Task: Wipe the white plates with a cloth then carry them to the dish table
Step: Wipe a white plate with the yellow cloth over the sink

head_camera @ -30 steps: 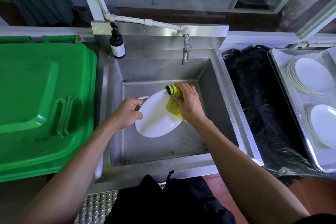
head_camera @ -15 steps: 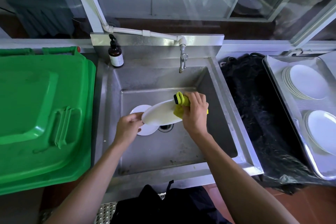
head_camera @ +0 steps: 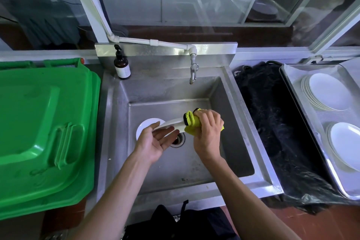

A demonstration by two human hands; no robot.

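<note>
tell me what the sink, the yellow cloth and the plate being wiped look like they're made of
Sink: stainless steel by the look, a brushed grey finish with dull reflections and water stains.
Yellow cloth: soft, fuzzy pile with a dark edge, probably microfibre.
Plate: smooth glossy white, seen nearly edge-on; ceramic or melamine, the look leaves that open.
</note>
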